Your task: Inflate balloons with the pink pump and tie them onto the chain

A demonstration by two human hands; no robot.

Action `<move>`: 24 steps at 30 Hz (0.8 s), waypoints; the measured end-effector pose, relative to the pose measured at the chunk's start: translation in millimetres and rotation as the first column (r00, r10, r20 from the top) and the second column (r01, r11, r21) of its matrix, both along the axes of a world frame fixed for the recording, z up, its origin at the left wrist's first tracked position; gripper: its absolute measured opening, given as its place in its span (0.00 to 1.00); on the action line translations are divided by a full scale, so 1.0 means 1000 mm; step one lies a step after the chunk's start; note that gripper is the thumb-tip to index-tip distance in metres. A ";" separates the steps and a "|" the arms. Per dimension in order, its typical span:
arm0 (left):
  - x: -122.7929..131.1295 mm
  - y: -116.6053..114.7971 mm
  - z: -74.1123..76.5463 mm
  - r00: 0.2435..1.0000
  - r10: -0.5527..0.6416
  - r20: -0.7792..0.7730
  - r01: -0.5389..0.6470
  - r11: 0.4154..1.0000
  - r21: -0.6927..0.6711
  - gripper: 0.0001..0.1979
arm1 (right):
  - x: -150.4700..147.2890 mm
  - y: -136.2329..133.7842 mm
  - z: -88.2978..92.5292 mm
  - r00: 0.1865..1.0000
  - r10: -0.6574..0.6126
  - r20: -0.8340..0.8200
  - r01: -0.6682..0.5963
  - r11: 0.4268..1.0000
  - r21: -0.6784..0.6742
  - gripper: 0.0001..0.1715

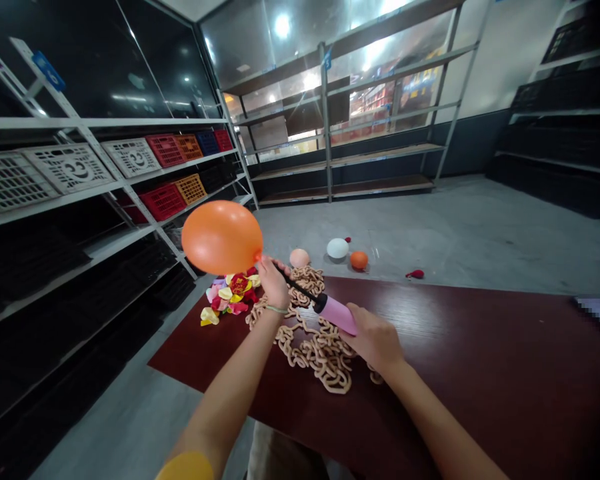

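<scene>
Over a dark red table (485,373), a person's left hand (274,283) pinches the neck of an inflated orange balloon (222,237) onto the black nozzle (300,283) of a pink hand pump (337,315), fingers clenched, the balloon held in the air beyond the table's far corner. The right hand (375,340) grips the pump's barrel, fingers closed around it. Beneath the hands sprawls a tangled tan chain (315,353), its material hard to tell, beside a heap of limp multicoloured balloons (227,297). Past the table edge, on a grey floor (480,233), lie a peach balloon (299,258), a white balloon (337,248), an orange balloon (359,260) and a limp red balloon (415,273). White metal shelving (105,180) at left carries plastic crates (165,203); wood-boarded shelves (380,187) stand before a glass wall (280,67).
</scene>
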State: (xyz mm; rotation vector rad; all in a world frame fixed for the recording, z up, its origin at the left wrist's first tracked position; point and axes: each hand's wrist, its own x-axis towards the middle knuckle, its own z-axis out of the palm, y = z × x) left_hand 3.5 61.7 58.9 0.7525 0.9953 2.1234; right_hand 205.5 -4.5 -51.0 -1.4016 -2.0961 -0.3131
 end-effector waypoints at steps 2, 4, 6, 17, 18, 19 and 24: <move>0.025 -0.008 -0.014 0.999 -0.050 -0.011 0.049 0.998 -0.033 0.19 | -0.002 -0.002 -0.001 0.999 -0.015 -0.032 0.014 1.000 -0.013 0.22; 0.045 -0.014 -0.025 0.995 -0.103 -0.006 0.103 0.993 -0.050 0.20 | -0.003 -0.003 -0.002 0.997 -0.027 -0.069 0.025 0.999 -0.029 0.21; 0.053 -0.017 -0.030 0.988 -0.153 -0.020 0.152 0.987 -0.059 0.21 | -0.004 -0.003 -0.002 0.996 -0.019 -0.089 0.016 0.999 -0.041 0.21; -0.027 0.023 0.025 0.999 -0.036 -0.024 0.036 0.999 0.018 0.16 | -0.001 0.002 0.001 0.998 -0.002 -0.055 -0.002 0.998 -0.060 0.20; -0.024 0.023 0.026 1.000 -0.025 -0.016 0.025 1.000 0.018 0.16 | -0.002 0.001 0.000 0.998 -0.010 -0.059 0.006 0.998 -0.061 0.20; -0.019 0.021 0.024 1.000 -0.019 -0.011 0.019 1.000 0.016 0.17 | -0.003 0.000 -0.001 0.998 -0.017 -0.062 0.013 0.998 -0.062 0.20; 0.036 -0.002 -0.009 0.994 -0.100 -0.049 0.098 0.995 -0.033 0.20 | -0.003 -0.003 -0.003 0.994 -0.069 -0.085 0.062 0.995 -0.079 0.20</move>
